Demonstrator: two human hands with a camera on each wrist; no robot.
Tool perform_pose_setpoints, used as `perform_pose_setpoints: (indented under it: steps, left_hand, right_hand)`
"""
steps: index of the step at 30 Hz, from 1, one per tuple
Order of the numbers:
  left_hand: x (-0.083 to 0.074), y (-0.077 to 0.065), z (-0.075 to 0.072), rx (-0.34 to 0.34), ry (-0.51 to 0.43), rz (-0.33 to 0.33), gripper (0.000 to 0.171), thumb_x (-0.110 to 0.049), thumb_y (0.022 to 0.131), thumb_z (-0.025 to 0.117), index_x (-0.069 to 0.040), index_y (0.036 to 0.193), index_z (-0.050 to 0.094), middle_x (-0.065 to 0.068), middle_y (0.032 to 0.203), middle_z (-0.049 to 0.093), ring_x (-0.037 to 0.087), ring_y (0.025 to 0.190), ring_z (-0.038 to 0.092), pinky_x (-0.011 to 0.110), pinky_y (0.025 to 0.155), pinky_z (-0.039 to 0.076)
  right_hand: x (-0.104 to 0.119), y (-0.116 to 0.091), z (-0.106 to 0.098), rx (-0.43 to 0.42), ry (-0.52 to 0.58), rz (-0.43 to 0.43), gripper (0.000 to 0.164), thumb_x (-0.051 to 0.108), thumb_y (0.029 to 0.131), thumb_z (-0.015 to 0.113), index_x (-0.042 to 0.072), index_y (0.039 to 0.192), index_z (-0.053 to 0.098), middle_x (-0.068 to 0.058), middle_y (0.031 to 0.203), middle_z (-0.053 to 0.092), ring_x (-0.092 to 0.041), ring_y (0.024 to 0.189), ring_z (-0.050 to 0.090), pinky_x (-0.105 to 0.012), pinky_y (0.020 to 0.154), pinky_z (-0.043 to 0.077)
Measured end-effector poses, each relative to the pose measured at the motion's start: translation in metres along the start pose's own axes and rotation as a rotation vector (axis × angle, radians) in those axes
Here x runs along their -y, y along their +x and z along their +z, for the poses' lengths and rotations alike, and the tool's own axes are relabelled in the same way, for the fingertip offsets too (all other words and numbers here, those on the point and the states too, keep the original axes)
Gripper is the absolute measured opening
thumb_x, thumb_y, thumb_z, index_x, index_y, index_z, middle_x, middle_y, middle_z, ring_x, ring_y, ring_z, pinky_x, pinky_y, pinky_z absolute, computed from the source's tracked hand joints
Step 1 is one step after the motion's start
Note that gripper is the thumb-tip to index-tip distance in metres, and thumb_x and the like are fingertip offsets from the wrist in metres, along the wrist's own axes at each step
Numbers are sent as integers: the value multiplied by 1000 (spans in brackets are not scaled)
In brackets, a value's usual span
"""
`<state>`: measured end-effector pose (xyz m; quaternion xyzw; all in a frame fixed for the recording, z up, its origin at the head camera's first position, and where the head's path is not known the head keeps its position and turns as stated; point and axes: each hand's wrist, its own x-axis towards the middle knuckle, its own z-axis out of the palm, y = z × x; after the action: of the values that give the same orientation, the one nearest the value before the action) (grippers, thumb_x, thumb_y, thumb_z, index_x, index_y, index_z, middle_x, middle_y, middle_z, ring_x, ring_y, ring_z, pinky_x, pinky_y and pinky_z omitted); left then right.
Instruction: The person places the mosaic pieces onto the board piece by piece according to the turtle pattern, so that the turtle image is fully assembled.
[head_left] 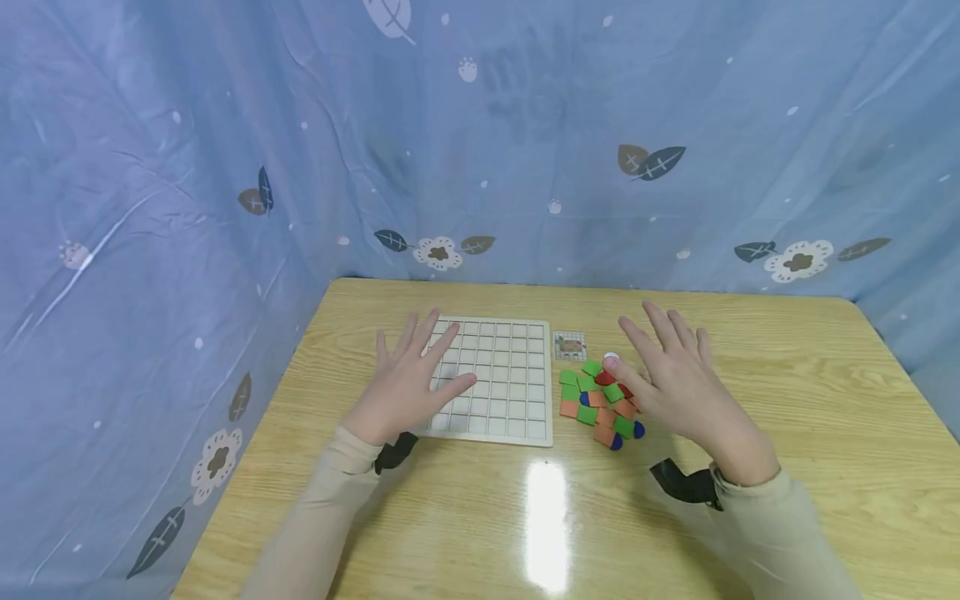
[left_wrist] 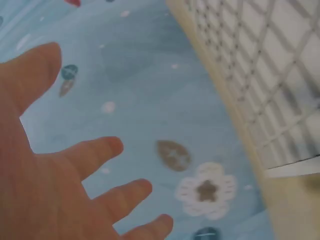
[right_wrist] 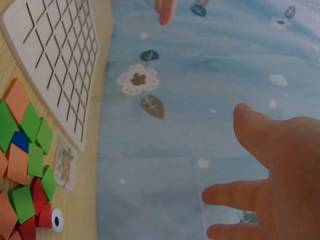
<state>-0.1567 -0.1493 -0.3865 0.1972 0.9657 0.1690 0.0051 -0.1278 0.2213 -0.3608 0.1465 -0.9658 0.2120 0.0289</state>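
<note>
Fingers spread, my left hand (head_left: pixel 405 383) hovers over the left part of a white grid board (head_left: pixel 517 443) and holds nothing. My right hand (head_left: pixel 678 383) is raised with its fingers spread too, just right of a pile of coloured tiles (head_left: pixel 587 414). Green, orange, red and blue pieces make up that pile, some overlapping. A white round piece with a dark centre (right_wrist: pixel 57 220) lies at the pile's edge in the right wrist view. Beside the board's upper right corner is a small picture card (head_left: pixel 570 346) with a coloured pattern on a grid.
Everything lies on a wooden table (head_left: pixel 810 400) with a bright light reflection near its front. A blue patterned curtain (head_left: pixel 540 167) hangs behind the table and along its left side. Dark straps (head_left: pixel 686 483) show at both wrists.
</note>
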Motion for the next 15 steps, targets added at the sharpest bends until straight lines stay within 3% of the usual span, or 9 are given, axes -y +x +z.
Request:
perform_pose_setpoints:
  steps: [4,9,15]
  left_hand:
    - [19,-3,13,37,-35,-14,86,-67,100,54,-18,167,28,14,176,10,42,162,2,77,120,-2]
    - [43,-8,31,53,-35,-15,88,-64,100,56,-11,165,32,21,173,17,49,158,14,77,120,6]
    - [54,-16,43,74,-78,-14,88,-61,100,59,-9,164,32,23,172,19,49,158,17,76,120,13]
  right_hand:
    - [-8,4,2,-31,7,-50,68,42,107,57,0,159,40,-32,168,19,-62,150,18,-78,116,13]
    - [-17,9,7,-90,-1,-103,64,30,104,65,-4,155,44,-35,162,31,-62,142,33,-77,112,23]
    - [-23,15,11,-136,-20,-125,62,21,102,68,-5,153,45,-34,152,45,-56,137,44,-74,109,34]
